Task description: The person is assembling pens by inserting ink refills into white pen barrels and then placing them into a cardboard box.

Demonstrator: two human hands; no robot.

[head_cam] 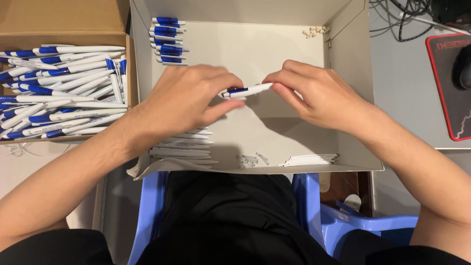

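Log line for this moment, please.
left hand: holds pen | right hand: holds same pen | over white box | finished pens in cardboard box

pen point(247, 91) | white, blue grip | level | pinched between both hands

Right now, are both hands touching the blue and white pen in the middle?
Touching. The head view shows the left hand pinching the blue end of the pen and the right hand gripping its white end, no gap at either.

Pen point(245, 91) in tray point(294, 130) (carton point(64, 19) left).
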